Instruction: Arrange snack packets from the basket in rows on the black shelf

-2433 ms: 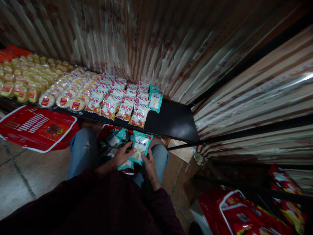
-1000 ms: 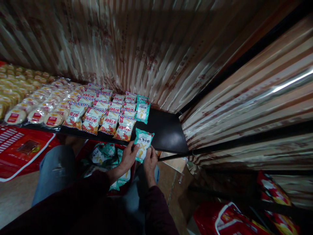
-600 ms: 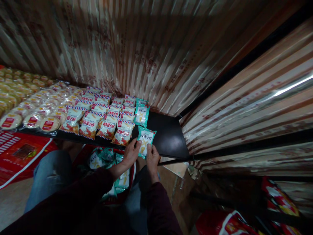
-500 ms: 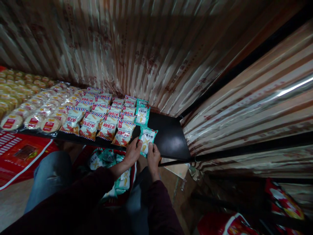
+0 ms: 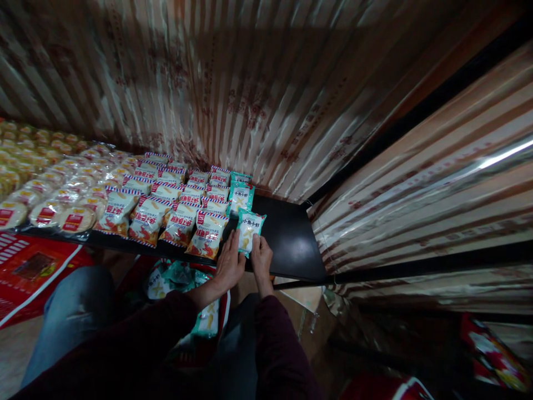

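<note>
A green and white snack bag (image 5: 250,230) lies near the front edge of the black shelf (image 5: 291,241), between my two hands. My left hand (image 5: 229,264) presses along its left side, fingers fairly straight, with the thumb at the lower corner. On the lower right edge, my right hand (image 5: 261,261) grips the bag with bent fingers. Directly behind stands another green bag (image 5: 241,199), with one more at the back. Rows of white and orange snack bags (image 5: 209,233) with striped tops stand to the left, the closest one beside my left fingers.
Round wrapped crackers (image 5: 77,218) and yellow packs (image 5: 12,166) fill the shelf's left part. Below the shelf, an open red bag holds more green snack bags (image 5: 208,316), between my knees. A red bag (image 5: 41,266) sits at left. Striped sheeting (image 5: 250,100) hangs behind and to the right.
The held green bag has moved slightly back and sits more upright against the one behind. My left fingers have straightened along its side. The view has shifted a little.
</note>
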Motion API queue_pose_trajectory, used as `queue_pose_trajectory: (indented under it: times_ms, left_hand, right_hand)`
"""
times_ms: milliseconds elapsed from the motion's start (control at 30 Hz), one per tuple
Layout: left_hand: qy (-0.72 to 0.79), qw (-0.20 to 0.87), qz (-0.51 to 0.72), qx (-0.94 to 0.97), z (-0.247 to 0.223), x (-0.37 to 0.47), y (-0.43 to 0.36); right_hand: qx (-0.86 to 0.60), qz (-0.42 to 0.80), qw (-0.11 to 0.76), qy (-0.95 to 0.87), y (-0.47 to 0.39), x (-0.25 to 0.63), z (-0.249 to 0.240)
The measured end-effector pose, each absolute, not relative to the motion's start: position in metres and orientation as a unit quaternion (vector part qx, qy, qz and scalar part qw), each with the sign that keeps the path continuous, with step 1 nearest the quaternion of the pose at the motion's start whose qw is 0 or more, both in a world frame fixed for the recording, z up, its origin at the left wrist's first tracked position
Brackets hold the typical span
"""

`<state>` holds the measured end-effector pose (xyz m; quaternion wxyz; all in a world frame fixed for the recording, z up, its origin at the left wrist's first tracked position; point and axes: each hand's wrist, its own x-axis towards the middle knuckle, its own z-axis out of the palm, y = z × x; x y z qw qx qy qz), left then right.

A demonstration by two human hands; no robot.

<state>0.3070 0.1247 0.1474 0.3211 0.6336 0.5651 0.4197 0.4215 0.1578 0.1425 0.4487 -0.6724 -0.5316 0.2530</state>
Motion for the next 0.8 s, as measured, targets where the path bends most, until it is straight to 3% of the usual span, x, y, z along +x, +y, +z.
queue_pose_trajectory:
  times_ms: [800]
  left_hand:
    - [0.598, 0.216, 0.396, 0.662, 0.126, 0.323, 0.161]
  right_hand:
    - [-0.707, 0.147, 0.3, -0.624, 0.223, 0.416, 0.13]
